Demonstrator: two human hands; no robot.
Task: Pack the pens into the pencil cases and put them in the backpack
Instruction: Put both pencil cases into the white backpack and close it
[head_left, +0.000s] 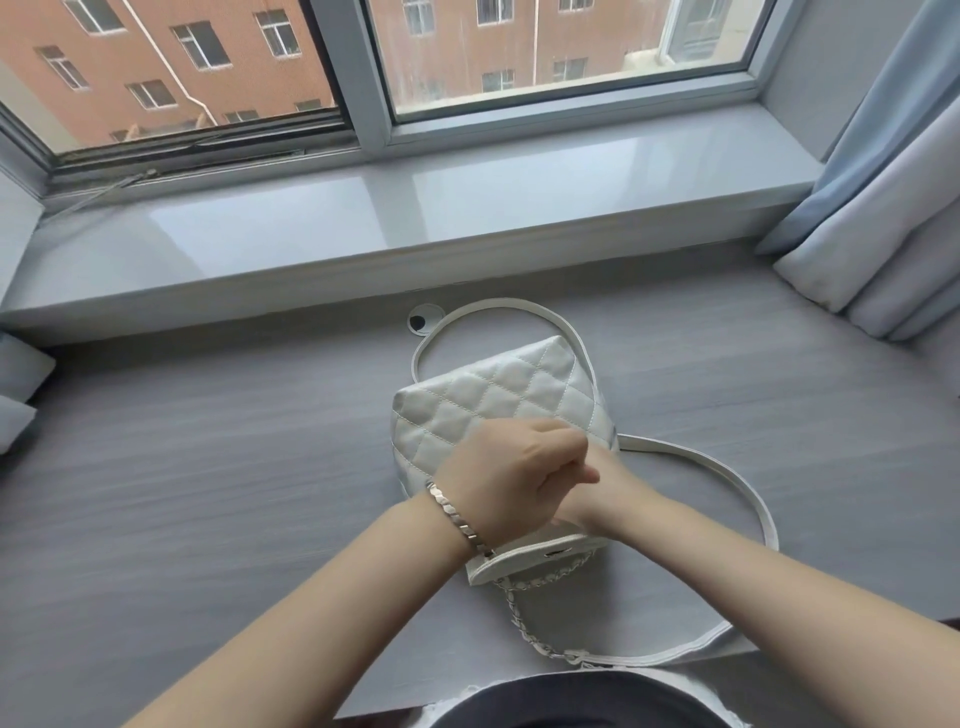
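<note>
Fingers of left hand curl over white quilted backpack, grip unclear.
Right hand fingers hidden beneath; backpack near grey desk's front edge.

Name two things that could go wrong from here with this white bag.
The chain lies at the desk's near edge; an arm might snag it and tug the backpack. The left hand covers much of the right hand, so a slip there may go unnoticed.
</note>
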